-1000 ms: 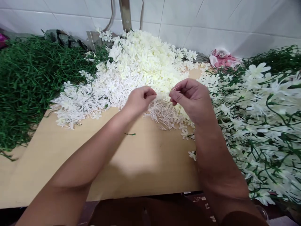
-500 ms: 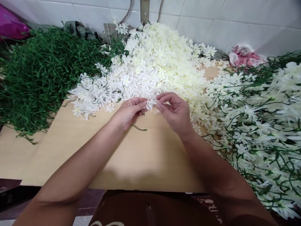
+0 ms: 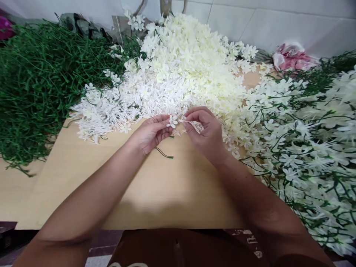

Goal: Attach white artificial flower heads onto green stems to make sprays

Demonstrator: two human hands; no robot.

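Between finger and thumb, my left hand (image 3: 154,133) pinches a small white artificial flower (image 3: 172,121), its petals facing up toward me. A green stem (image 3: 164,153) sticks out below that hand. Close by on the right, my right hand (image 3: 205,129) is closed in a pinch on a thin white flower stamen (image 3: 182,120) with a slender stalk. Its tip is near the flower, but I cannot tell whether the two touch. Just behind both hands lies a heap of loose white stamens (image 3: 164,94).
Pale yellow-white petals (image 3: 194,55) are piled at the back middle. Green stems (image 3: 50,81) form a large heap on the left. Finished-looking white flowers with stems (image 3: 294,159) cover the right side. A red-and-white plastic bag (image 3: 293,57) lies by the tiled wall (image 3: 267,22). Brown board (image 3: 155,193) covers the table.
The flower in my left hand has turned, so its open petals now face me. My right hand stays close with the thin stamen. The whole view has shifted slightly.
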